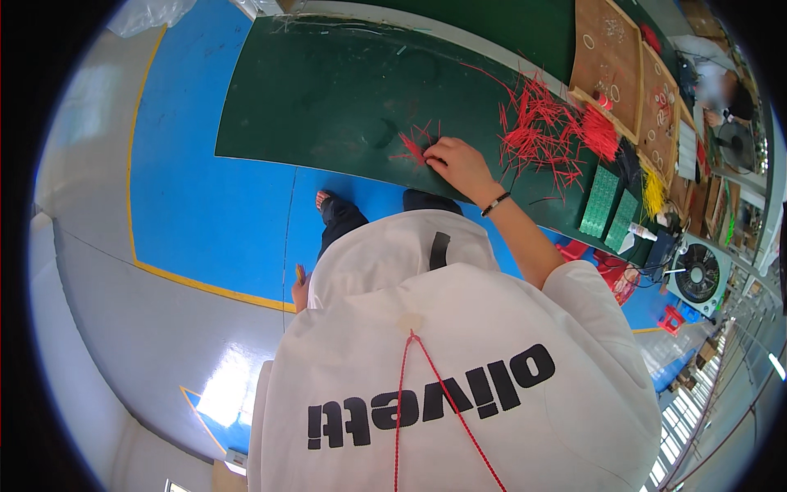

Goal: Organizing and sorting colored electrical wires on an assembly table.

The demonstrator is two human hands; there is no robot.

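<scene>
My right hand reaches over the near edge of the green table, its fingers bent and pinched at the lower end of a small bunch of thin red wire pieces. Some of these strands fan out to the left and away from the fingertips. Low at my left side, beside the white shirt, my left hand is mostly hidden. A small yellowish thing sticks up from its fingers, too small to name. Farther right on the table lies a large loose heap of red wire pieces.
Right of the heap lie a denser red bundle, green boards, a yellow bundle and a white bottle. Wooden trays stand behind. A fan is at the right; another person sits beyond.
</scene>
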